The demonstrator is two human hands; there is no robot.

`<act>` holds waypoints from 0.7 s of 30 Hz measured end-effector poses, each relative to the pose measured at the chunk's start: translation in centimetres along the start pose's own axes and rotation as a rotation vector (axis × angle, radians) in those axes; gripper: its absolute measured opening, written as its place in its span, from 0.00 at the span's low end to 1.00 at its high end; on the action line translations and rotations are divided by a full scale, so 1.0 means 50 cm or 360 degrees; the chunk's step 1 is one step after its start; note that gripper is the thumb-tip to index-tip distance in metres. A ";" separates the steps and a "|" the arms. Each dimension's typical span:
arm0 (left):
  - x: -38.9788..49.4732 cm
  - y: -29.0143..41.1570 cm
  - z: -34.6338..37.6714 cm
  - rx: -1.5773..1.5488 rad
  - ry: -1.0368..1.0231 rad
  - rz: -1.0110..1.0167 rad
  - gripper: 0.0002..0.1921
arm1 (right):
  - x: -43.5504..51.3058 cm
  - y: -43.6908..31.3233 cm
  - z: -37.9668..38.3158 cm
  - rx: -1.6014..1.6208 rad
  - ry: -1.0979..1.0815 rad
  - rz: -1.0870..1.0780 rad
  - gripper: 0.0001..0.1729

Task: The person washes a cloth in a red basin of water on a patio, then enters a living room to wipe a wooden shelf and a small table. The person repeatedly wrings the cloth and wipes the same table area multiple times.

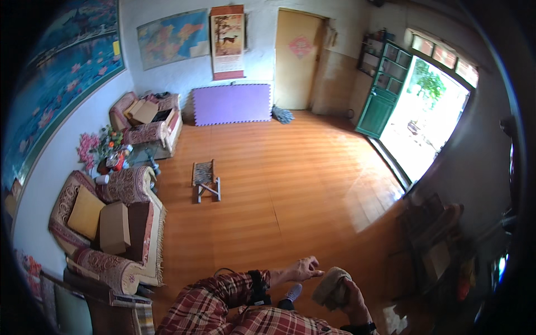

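Observation:
My right hand [356, 302] grips a folded greyish-beige cloth [331, 289] at the bottom of the head view, thumb and fingers along its right side. Left of it my left hand [302, 269] hovers with its fingers partly spread. Nothing shows in that hand. Its fingertips come close to the cloth's upper left edge; whether they touch it, I cannot tell. Under both hands lies an orange-brown wood-patterned floor [272, 201]. One light shoe [294, 292] of mine shows below the left hand.
A small folding stool [206, 181] stands on the floor ahead. Armchairs with patterned covers [125, 184] line the left wall, one holding a cardboard box [114, 227]. A purple foam mat [232, 104] leans on the far wall. On the right, a green door [379, 104] stands ajar beside dark furniture [435, 247].

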State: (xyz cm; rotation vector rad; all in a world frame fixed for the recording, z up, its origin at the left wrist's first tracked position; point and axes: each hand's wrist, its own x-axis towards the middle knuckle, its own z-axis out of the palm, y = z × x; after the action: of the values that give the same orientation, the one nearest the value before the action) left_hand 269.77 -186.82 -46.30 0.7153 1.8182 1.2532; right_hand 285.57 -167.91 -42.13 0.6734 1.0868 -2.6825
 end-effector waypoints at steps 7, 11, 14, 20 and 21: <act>0.195 0.044 -0.140 -0.0518 -0.0045 0.0268 0.34 | 0.320 -0.166 0.084 -0.0526 -0.0738 0.0257 0.27; 0.213 0.066 -0.216 -0.0744 0.0399 0.0327 0.35 | 0.467 -0.235 0.147 -0.0529 -0.0952 0.0580 0.30; 0.219 0.094 -0.304 -0.0602 0.0671 0.0113 0.36 | 0.580 -0.247 0.210 -0.0626 -0.0756 0.0641 0.37; 0.246 0.039 -0.450 -0.0640 0.1001 0.0003 0.44 | 0.744 -0.275 0.319 -0.0853 -0.1195 0.0814 0.48; 0.250 0.025 -0.473 -0.0692 0.0976 0.0072 0.43 | 0.768 -0.275 0.341 -0.0932 -0.1157 0.0801 0.47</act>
State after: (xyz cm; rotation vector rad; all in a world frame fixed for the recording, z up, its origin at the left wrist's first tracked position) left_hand 243.13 -187.86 -44.24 0.1280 1.8851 1.9693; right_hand 241.43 -169.38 -40.83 -0.1301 1.1768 -1.7870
